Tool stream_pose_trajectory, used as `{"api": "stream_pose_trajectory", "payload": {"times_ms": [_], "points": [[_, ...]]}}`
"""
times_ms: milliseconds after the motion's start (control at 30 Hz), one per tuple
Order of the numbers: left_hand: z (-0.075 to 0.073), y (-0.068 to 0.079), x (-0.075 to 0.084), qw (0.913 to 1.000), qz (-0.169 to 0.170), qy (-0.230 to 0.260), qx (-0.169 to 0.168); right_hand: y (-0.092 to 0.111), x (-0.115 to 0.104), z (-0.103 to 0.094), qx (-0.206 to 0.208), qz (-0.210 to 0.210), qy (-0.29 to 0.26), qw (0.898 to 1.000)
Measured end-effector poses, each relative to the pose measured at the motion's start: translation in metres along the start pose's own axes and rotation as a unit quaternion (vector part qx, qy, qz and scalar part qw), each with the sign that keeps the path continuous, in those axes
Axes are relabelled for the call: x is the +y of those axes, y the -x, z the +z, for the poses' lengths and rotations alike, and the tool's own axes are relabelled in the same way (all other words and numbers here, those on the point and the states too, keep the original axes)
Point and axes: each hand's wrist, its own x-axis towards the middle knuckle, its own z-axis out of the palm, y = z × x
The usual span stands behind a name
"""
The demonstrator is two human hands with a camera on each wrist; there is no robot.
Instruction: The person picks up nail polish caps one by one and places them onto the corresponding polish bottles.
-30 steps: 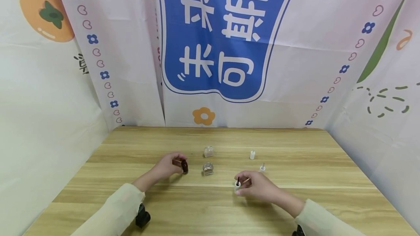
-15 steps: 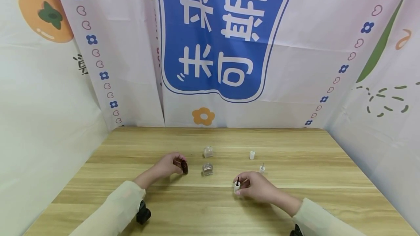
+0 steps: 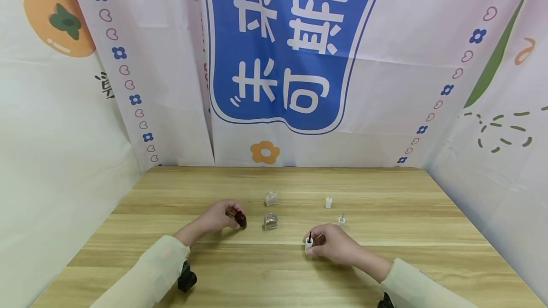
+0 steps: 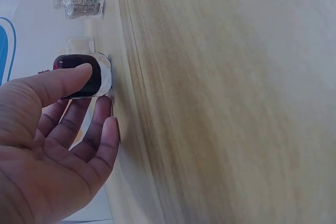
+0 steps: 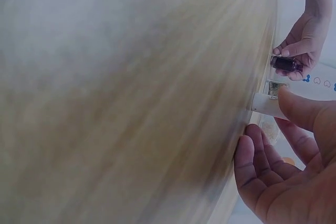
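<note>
In the head view my left hand (image 3: 220,216) pinches a dark red nail polish bottle (image 3: 241,220) between thumb and fingers, low over the table. The left wrist view has its clear glass base (image 4: 105,74) towards the table; the bottle's neck is hidden. To the right, my right hand (image 3: 334,245) pinches a white nail polish cap (image 3: 309,245), its dark brush pointing up. This white cap (image 5: 266,105) is close to the tabletop in the right wrist view; I cannot tell whether it touches. Between the hands stands a glittery clear bottle (image 3: 270,221).
A paler clear bottle (image 3: 271,198) stands behind the glittery one. Two more white caps, a rear cap (image 3: 328,203) and a nearer cap (image 3: 341,220), stand brush up beyond the right hand. Printed cloth (image 3: 239,144) encloses the wooden table (image 3: 257,274) at the back and sides.
The dark red bottle has turned slightly in the left hand's fingers. The right hand, with the white cap, stays almost where it was; the other bottles and caps stand as before.
</note>
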Motion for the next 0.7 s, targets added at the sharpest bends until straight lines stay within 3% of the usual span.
{"api": "stream_pose_trajectory", "payload": {"times_ms": [433, 700], "points": [[0.004, 0.002, 0.000, 0.9996, -0.007, -0.013, 0.023, 0.003, -0.001, -0.004, 0.006, -0.002, -0.007, 1.000], [0.004, 0.006, 0.004, 0.9995, -0.013, 0.018, 0.020, 0.006, -0.008, -0.013, 0.013, 0.002, -0.012, 1.000]]}}
